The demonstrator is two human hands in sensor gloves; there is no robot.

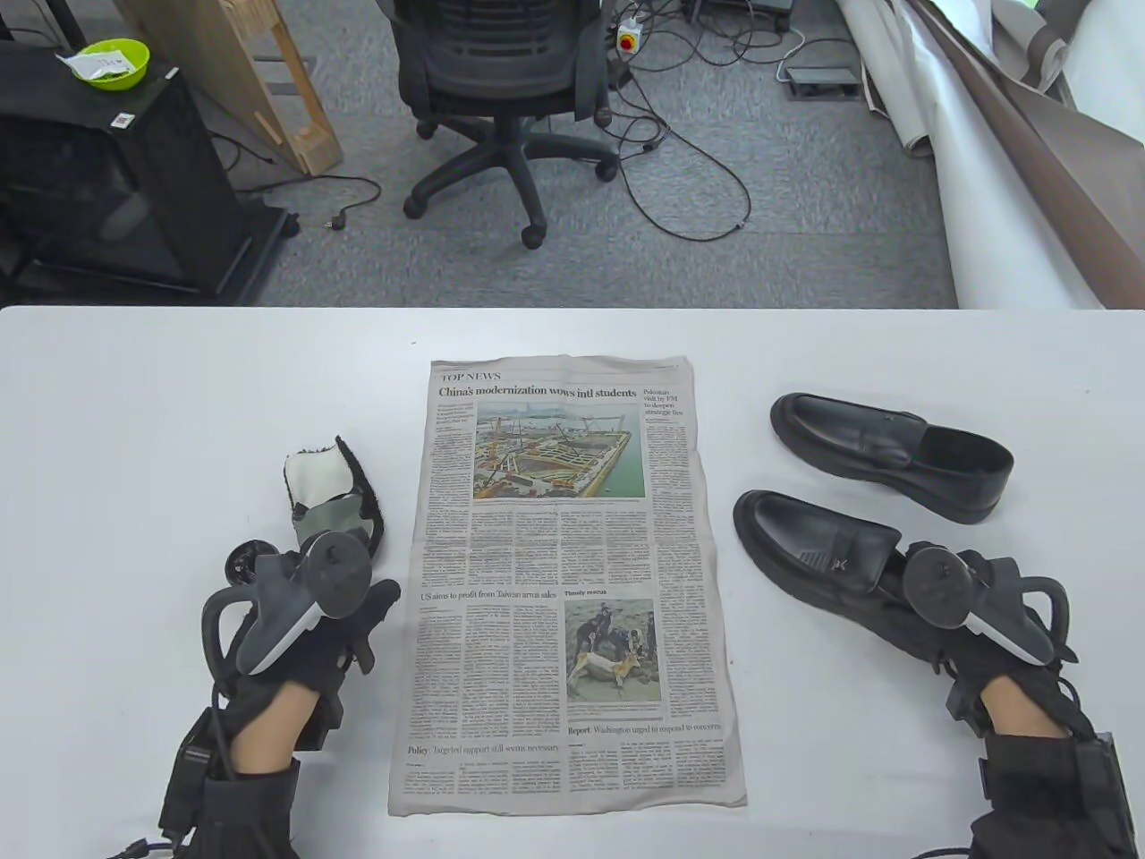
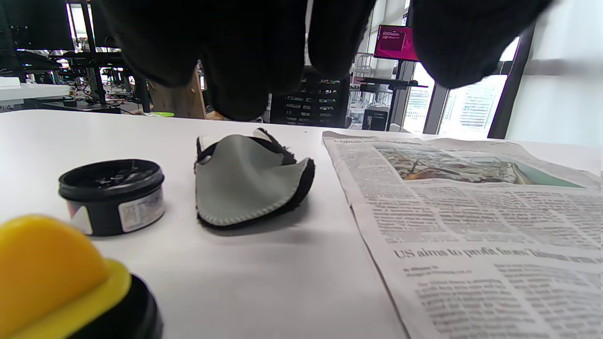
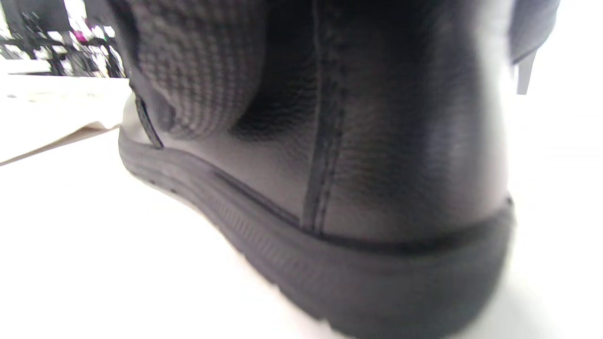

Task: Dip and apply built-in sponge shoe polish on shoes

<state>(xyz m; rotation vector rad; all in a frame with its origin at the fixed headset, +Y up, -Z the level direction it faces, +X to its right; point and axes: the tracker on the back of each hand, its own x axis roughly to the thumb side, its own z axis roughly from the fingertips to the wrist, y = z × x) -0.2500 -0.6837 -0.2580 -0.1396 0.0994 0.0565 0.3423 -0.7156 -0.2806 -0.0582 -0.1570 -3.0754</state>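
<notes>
Two black loafers lie right of the newspaper. My right hand [image 1: 930,608] grips the heel of the near shoe [image 1: 805,546]; in the right wrist view a gloved finger [image 3: 198,70] presses on its heel leather [image 3: 386,141]. The far shoe [image 1: 886,452] lies apart behind it. My left hand [image 1: 358,617] hovers open and empty, its fingers [image 2: 245,70] hanging above the table. An open black polish tin [image 2: 113,195] stands beneath it, partly hidden in the table view [image 1: 240,562]. A lid with a yellow sponge [image 2: 47,268] sits close by.
A newspaper sheet [image 1: 564,573] is spread flat on the middle of the white table [image 1: 134,403]. A grey and black polishing mitt [image 1: 335,497] lies left of it, just beyond the tin. An office chair [image 1: 501,80] stands beyond the table's far edge.
</notes>
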